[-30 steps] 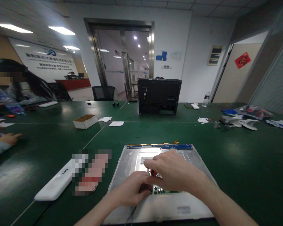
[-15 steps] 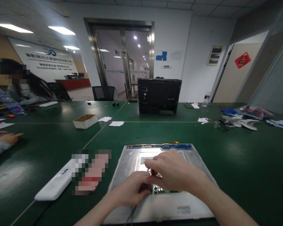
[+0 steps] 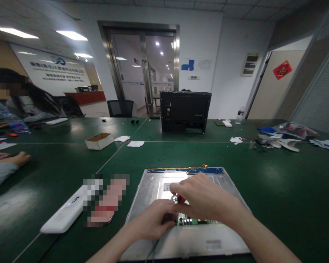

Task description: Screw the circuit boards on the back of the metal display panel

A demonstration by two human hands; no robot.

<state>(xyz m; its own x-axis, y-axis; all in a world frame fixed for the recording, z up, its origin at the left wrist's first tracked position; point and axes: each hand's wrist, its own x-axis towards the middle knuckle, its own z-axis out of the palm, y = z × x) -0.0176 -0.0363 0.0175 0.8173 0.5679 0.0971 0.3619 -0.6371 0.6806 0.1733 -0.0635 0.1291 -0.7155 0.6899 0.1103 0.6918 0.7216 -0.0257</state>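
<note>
A flat metal-backed display panel [image 3: 190,239] lies face down in front of me, with a blue circuit strip [image 3: 178,170] along its far edge. On its middle sits a green circuit board [image 3: 200,221], partly covered by my hands. My right hand [image 3: 201,195] is closed around a small red-and-black handle [image 3: 181,199], which looks like a screwdriver; its tip is hidden. Just beside it, at the board's left end, my left hand [image 3: 156,219] is closed, thumb and fingers together. What it pinches is hidden. A dark cable [image 3: 152,251] runs out below that hand.
Left of the panel lie a white power bank [image 3: 67,212] and a pink phone [image 3: 106,204]. Farther off are an open cardboard box [image 3: 99,141], papers [image 3: 135,144] and a black monitor housing [image 3: 185,112]. Another person's hand [image 3: 20,159] rests at the left.
My right hand has turned and shifted slightly right, showing more of the board. My left hand stays in place. The other person's hand at the left has moved slightly.
</note>
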